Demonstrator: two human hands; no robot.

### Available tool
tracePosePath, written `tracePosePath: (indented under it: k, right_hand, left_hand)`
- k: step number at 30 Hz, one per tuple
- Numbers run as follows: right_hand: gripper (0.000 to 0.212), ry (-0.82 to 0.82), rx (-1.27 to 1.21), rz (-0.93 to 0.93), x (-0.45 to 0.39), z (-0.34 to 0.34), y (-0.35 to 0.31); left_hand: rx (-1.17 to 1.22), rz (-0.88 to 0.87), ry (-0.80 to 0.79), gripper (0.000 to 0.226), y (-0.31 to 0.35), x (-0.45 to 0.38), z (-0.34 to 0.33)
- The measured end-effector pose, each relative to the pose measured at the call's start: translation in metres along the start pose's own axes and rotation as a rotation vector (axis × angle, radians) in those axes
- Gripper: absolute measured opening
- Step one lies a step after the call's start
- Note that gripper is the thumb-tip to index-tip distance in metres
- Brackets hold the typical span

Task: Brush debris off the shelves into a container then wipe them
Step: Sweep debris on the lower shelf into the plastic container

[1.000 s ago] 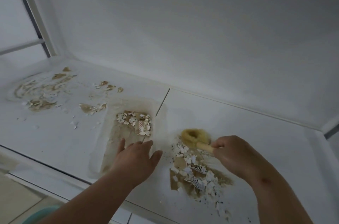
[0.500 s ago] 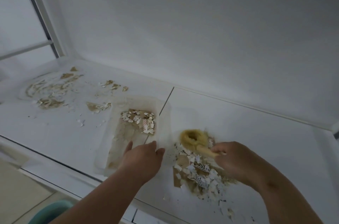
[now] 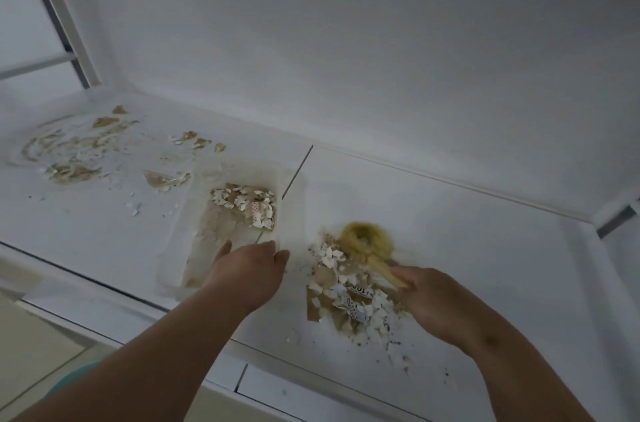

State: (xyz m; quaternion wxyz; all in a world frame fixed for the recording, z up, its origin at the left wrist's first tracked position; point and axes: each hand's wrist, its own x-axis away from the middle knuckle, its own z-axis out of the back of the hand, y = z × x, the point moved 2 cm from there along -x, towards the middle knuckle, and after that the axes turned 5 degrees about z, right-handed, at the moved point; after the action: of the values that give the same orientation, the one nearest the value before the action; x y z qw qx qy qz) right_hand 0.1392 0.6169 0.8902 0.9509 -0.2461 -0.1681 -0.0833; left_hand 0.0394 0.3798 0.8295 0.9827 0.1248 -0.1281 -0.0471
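A white shelf (image 3: pixel 104 241) is shown mid-clean, its surface strewn with brown residue and torn paper. Taken as the landmark, a translucent plastic container (image 3: pixel 294 214) lies on the shelf near its front edge, straddling the seam between two panels; a small heap of white and brown scraps (image 3: pixel 246 205) is already gathered in its far end. Left of the container, and farther back, smeared brown patches (image 3: pixel 65 158) and loose flakes are seen untouched. Just right of the container, a larger pile of paper shreds and grit (image 3: pixel 346 297) is spread on the shelf, not yet swept in.

The container's near rim is gripped by the left hand (image 3: pixel 247 269), thumb on the right side and fingers curled over the edge. The wooden handle of a small round brush (image 3: pixel 365 240) is clasped by the right hand (image 3: pixel 440 307), its yellowish bristle head pressed to the shelf at the far edge of the right-hand pile.

By this evidence, the brushing is judged partly done: one batch collected, most debris left, and wiping not begun. No cloth is in view. The brush head is blurred, the print on the shreds cannot be read, and a teal object at the bottom edge is cut off.
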Motion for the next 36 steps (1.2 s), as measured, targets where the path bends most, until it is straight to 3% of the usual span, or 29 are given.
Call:
tracePosePath:
  k: [5, 8, 15, 22, 25, 30, 33, 36]
  right_hand:
    - [0.038, 0.253, -0.175, -0.167, 0.005, 0.016, 0.033]
    - [0.046, 0.243, -0.157, -0.275, 0.004, -0.001, 0.046]
    - [0.048, 0.208, -0.284, -0.193, 0.025, -0.047, 0.000]
    - [0.037, 0.543, -0.344, -0.414, 0.060, -0.031, 0.029]
    - [0.034, 0.516, -0.289, -0.458, 0.058, -0.047, 0.031]
    - [0.038, 0.462, -0.293, -0.346, 0.052, -0.097, 0.003]
    - [0.034, 0.597, -0.403, -0.328, 0.063, -0.098, 0.002]
    - [0.033, 0.732, -0.339, -0.432, 0.085, -0.093, 0.021]
  left_hand:
    - [-0.004, -0.019, 0.003, 0.047, -0.001, 0.000, -0.003]
    - [-0.024, -0.065, -0.012, 0.048, -0.001, 0.001, -0.005]
    - [-0.045, -0.158, -0.063, 0.049, -0.003, 0.009, -0.003]
    - [-0.077, -0.212, -0.054, 0.051, -0.008, 0.016, -0.003]
    - [-0.086, -0.226, -0.048, 0.051, -0.008, 0.016, -0.002]
    - [-0.106, -0.256, -0.047, 0.054, -0.008, 0.024, -0.001]
    - [-0.091, -0.301, 0.010, 0.052, -0.008, 0.033, 0.003]
    - [-0.047, -0.323, 0.097, 0.047, -0.013, 0.037, 0.011]
